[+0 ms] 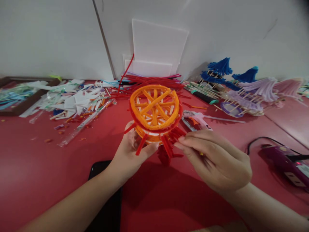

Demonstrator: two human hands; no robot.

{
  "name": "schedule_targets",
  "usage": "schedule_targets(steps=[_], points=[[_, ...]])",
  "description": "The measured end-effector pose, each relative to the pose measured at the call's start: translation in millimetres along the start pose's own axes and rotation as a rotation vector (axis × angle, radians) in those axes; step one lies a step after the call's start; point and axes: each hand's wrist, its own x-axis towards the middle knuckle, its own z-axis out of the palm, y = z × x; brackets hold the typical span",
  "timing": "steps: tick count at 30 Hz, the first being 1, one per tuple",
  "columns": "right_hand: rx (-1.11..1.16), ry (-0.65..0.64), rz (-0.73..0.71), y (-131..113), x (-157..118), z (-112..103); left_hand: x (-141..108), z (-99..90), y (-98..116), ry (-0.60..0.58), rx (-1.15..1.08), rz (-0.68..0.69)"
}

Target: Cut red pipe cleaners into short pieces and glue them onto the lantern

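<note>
A round frame of orange pipe cleaners [154, 103] with a red rim is raised above the table, its spoked top tilted toward me. Short red pipe cleaners stick out around its lower side, and pale sticks show through the gaps. My left hand [131, 149] is closed around the base from the left, thumb across the front. At the right side, the thumb and fingertips of my right hand [214, 156] pinch a short red pipe cleaner [177, 132] against the frame. The tips partly hide that piece.
Behind lie loose red pipe cleaners [152, 82] and white boards [159, 42]. A glue gun [199, 120] rests at right, near blue and lilac pipe-cleaner models [256, 90]. A purple power strip [285, 164] is far right. Scraps [82, 100] cover the left; a black phone [106, 206] lies beneath my left arm.
</note>
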Motion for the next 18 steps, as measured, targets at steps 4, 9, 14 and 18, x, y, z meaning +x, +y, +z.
schedule_targets(steps=[4, 9, 14, 18], points=[[-0.001, -0.036, -0.041, 2.6, 0.1, -3.2, 0.3, -2.0, -1.9, -0.039, -0.051, -0.052], [-0.035, -0.01, -0.127, 13.5, -1.9, -5.7, 1.0, -4.6, -1.4, -0.118, -0.2, -0.176], [0.017, 0.087, -0.059, 14.3, -6.1, -0.4, -1.5, -3.7, 2.2, -0.128, -0.131, -0.159], [0.051, 0.131, -0.039, 11.7, -8.0, 1.4, 0.2, -4.7, 2.9, -0.184, -0.071, -0.111]])
